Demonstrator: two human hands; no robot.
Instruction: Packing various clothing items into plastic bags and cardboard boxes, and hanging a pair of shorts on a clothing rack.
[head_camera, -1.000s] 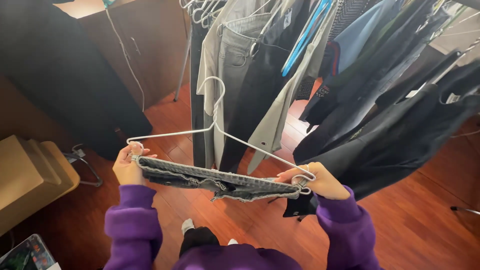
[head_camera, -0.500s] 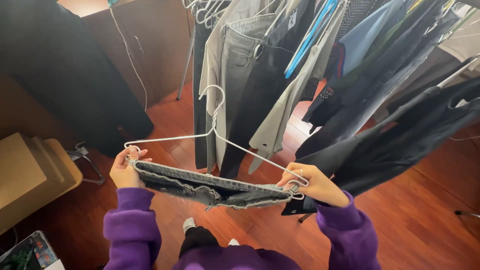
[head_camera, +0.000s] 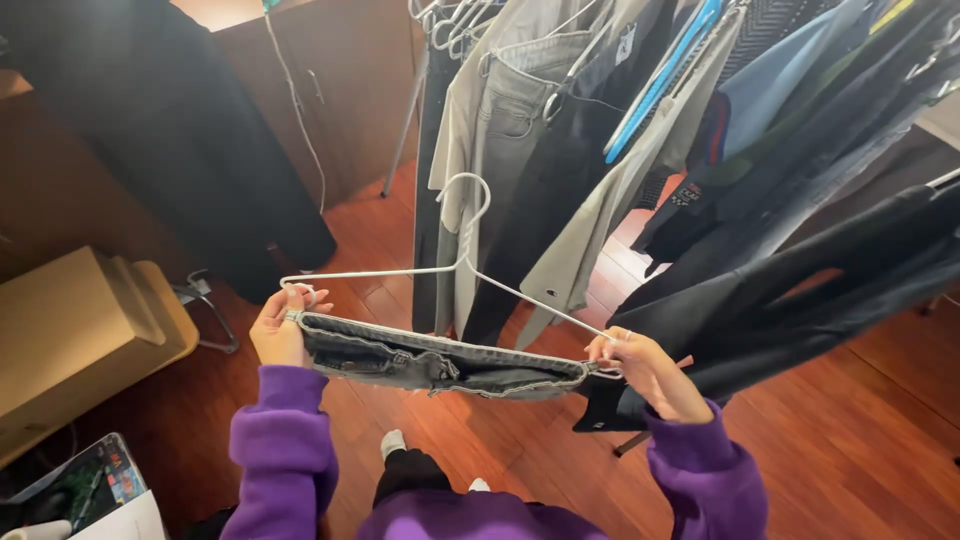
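Observation:
A white wire hanger (head_camera: 462, 262) is held level in front of me, hook pointing away. The waistband of dark grey jeans (head_camera: 440, 362) is stretched along its lower bar, clipped at both ends. My left hand (head_camera: 280, 328) pinches the left clip and that end of the waistband. My right hand (head_camera: 647, 372) grips the right clip and the other end. Both arms wear purple sleeves.
A rail crowded with hanging clothes (head_camera: 640, 130) fills the upper right, with empty white hangers at its top. A dark garment (head_camera: 820, 300) juts out near my right hand. A beige box (head_camera: 80, 330) stands at left on the wooden floor (head_camera: 880, 450).
The hanger with the jeans has shifted slightly up and left in view, and my hands have stayed on its two ends. The grip looks the same.

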